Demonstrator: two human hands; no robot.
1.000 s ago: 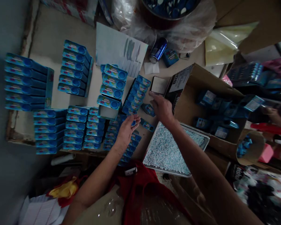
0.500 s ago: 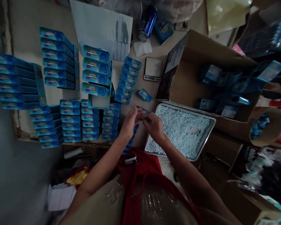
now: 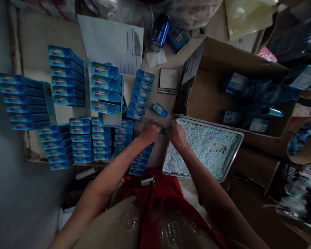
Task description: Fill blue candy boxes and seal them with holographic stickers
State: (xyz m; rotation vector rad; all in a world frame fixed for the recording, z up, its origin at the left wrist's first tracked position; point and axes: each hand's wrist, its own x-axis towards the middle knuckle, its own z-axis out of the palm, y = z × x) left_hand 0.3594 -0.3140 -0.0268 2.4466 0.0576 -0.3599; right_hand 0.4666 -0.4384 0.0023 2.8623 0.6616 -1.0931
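Nearest the camera: red cloth [image 3: 158,193] over the person's lap, both forearms reaching forward from it. Left hand [image 3: 149,132] and right hand [image 3: 176,134] meet over the surface [image 3: 36,41], fingertips pinching a small blue box [image 3: 163,130] between them; box mostly hidden by the fingers, so only a sliver shows. Both hands are closed around it. Box sits just above the left edge of a metal tray [image 3: 230,162], which is filled with small pale blue-white pellets [image 3: 204,145]. Right hand overlaps the tray's near-left corner.

Left of the hands: low rows of flat blue packs [image 3: 93,138] laid side by side, a further column [image 3: 140,159] running under the left wrist. Further left, more stacked packs [image 3: 28,100] near the surface edge.

Just beyond the hands: one loose blue box [image 3: 160,110] lying alone, tilted, apart from the stacks. Behind it, a small digital scale [image 3: 167,80]. Left of the scale, a fanned column of packs [image 3: 141,93] and a taller stack in an open display carton [image 3: 106,90].

Right of the scale: open cardboard box [image 3: 209,86], touching the tray's far edge, holding scattered blue boxes, dim inside.

Far end: white sheet of paper [image 3: 111,43], a blue can [image 3: 160,27] on its side, crumpled tissue [image 3: 156,58] just beside it, another blue pack [image 3: 178,38] near the can. Clear plastic bag [image 3: 186,14] at the top edge.
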